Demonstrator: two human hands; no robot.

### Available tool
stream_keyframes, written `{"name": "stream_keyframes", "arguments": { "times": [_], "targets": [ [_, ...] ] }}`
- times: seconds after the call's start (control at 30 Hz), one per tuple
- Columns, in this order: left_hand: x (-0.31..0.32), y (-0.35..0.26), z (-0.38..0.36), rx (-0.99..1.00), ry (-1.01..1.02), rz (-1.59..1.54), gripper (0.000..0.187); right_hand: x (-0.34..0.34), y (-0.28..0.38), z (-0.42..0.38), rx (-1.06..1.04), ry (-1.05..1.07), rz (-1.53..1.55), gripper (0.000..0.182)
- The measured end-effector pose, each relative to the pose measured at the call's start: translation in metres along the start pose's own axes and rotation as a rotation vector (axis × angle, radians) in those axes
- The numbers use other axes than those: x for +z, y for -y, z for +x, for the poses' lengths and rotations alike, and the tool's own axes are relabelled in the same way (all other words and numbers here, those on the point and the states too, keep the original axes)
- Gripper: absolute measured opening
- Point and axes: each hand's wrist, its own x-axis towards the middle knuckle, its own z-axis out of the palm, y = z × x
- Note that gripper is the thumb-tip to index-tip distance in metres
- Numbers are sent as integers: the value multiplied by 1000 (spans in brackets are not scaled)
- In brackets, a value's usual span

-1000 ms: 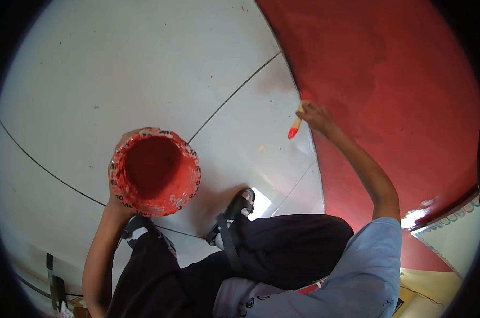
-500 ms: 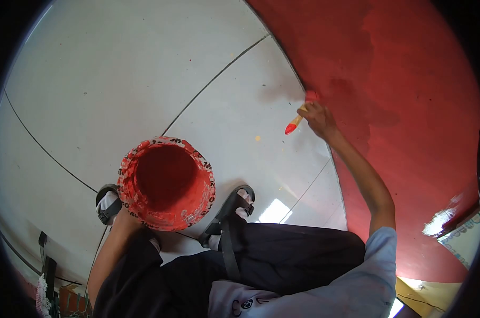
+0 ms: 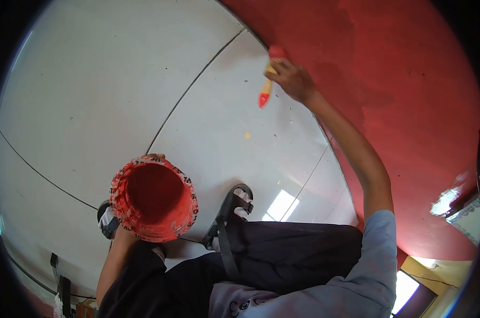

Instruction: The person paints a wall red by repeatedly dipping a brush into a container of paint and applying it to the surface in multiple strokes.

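Note:
My right hand (image 3: 294, 80) is closed around the wooden handle of a paintbrush (image 3: 266, 91). The brush's red bristle end is at the foot of the red wall (image 3: 367, 100), where it meets the floor; its red-tipped handle end points back toward me. On the left, a paint bucket (image 3: 182, 208) with red-smeared sides and a patterned rim tilts its opening up to my view. Deep red shows inside it. My left hand (image 3: 156, 156) supports the bucket from underneath, with only fingertips showing at its far edge; the rest is hidden behind the bucket.
Pale floor tiles (image 3: 91, 79) with dark joints and small paint specks lie below. My sandalled foot (image 3: 239, 204) is right of the bucket, the other partly behind it. A dark chair-like frame (image 3: 62, 289) stands lower left, and a lit screen (image 3: 406, 291) lower right.
My right hand and the brush have moved along the wall's base, farther away and to the left. The bucket sits slightly lower and left in view, and the camera has shifted a little.

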Motion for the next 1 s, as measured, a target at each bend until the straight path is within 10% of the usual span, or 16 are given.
{"name": "stream_keyframes", "arguments": {
  "times": [0.1,0.23,0.57,0.7,1.0],
  "targets": [
    [-5,-4,2,-18,36,-1,75,3,-1,-66,99,108,6,25],
    [-16,15,-4,-40,36,-2,59,4,41,-105,257,351,47,23],
    [-45,83,-7,-165,-87,-345,30,22,35,-76,26,198,66,20],
    [-22,46,-22,376,74,697,36,1,80,-137,150,321,111,24],
    [-24,63,-27,222,120,264,55,-83,149,-38,42,228,793,21]
  ]
}}
